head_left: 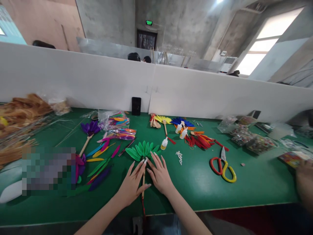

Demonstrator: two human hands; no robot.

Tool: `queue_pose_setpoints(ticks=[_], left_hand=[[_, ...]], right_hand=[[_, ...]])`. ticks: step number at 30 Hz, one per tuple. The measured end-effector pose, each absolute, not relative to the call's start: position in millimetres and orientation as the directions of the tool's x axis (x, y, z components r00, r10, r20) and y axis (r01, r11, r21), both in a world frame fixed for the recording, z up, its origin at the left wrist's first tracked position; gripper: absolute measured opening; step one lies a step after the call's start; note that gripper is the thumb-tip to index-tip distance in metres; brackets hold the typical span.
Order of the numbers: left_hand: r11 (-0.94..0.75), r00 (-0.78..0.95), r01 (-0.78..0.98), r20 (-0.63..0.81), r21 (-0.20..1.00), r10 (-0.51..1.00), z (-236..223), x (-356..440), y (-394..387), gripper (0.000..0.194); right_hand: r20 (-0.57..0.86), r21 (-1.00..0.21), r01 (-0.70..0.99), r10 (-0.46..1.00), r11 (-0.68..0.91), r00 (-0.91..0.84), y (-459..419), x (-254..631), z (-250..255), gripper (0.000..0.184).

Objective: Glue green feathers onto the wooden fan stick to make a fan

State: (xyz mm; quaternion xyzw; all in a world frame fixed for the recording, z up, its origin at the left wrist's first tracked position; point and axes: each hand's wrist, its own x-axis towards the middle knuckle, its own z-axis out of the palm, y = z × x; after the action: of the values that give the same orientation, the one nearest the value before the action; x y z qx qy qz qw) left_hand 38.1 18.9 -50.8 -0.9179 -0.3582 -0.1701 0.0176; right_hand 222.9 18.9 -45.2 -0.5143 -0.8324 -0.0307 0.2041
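Note:
A fan of green feathers with a wooden handle lies on the table in front of me, a red cord hanging from its lower end. My left hand rests on the fan's base and handle, fingers stretched out and thumb apart. Across from it, my right hand lies flat with spread fingers over the right-hand feathers and base. What is under the fingertips is hidden. Close to the right hand are a glue bottle and a small pile of white beads.
Scissors lie to the right. Loose coloured feathers and a purple feather fan are on the left. More feather fans lie behind, near a phone. Another person's hand is at the right edge, near bagged beads.

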Motion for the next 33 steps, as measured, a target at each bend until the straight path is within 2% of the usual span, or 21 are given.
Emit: queue_pose_setpoints(ticks=[9, 13, 16, 18, 20, 22, 24, 27, 30, 33], left_hand=[[-0.741, 0.684, 0.657, 0.303, 0.141, 0.664, -48.2, 38.1, 19.3, 0.074], [-0.737, 0.676, 0.635, 0.294, 0.231, 0.675, -46.7, 38.0, 19.5, 0.073], [-0.678, 0.621, 0.604, 0.285, 0.419, 0.73, -39.9, 36.5, 17.5, 0.067], [-0.574, 0.53, 0.529, 0.285, 0.625, 0.799, -29.1, 34.0, 15.6, 0.061], [-0.412, 0.415, 0.34, 0.258, 0.846, 0.873, -12.7, 30.5, 14.7, 0.056], [-0.208, 0.348, 0.055, 0.177, 0.977, 0.921, 6.5, 26.6, 15.8, 0.054], [-0.008, 0.354, -0.24, 0.096, 0.971, 0.93, 23.9, 23.3, 19.3, 0.05], [0.192, 0.388, -0.515, 0.028, 0.835, 0.921, 38.4, 20.6, 25.8, 0.055], [0.276, 0.417, -0.623, 0.012, 0.732, 0.909, 39.8, 21.0, 29.1, 0.054], [0.318, 0.435, -0.662, 0.002, 0.678, 0.901, 38.1, 23.6, 29.0, 0.046]], right_hand=[[0.393, -0.141, 0.891, 0.85, 0.431, -0.349, 18.8, 223.6, -47.9, 0.047], [0.443, -0.178, 0.886, 0.839, 0.428, -0.316, 18.9, 225.1, -48.9, 0.046], [0.508, -0.261, 0.865, 0.823, 0.429, -0.255, 16.7, 228.3, -48.4, 0.042], [0.558, -0.352, 0.832, 0.81, 0.429, -0.181, 13.3, 231.0, -47.6, 0.039], [0.584, -0.459, 0.782, 0.806, 0.422, -0.092, 8.7, 232.9, -45.6, 0.035], [0.58, -0.563, 0.719, 0.815, 0.407, -0.007, 3.8, 232.9, -41.9, 0.03], [0.559, -0.651, 0.647, 0.828, 0.397, 0.054, -0.7, 230.8, -36.4, 0.028], [0.544, -0.721, 0.558, 0.834, 0.412, 0.087, -5.6, 225.4, -26.6, 0.027], [0.559, -0.732, 0.523, 0.823, 0.436, 0.096, -8.6, 220.2, -18.3, 0.026], [0.566, -0.733, 0.518, 0.818, 0.442, 0.103, -10.8, 217.0, -13.4, 0.026]])
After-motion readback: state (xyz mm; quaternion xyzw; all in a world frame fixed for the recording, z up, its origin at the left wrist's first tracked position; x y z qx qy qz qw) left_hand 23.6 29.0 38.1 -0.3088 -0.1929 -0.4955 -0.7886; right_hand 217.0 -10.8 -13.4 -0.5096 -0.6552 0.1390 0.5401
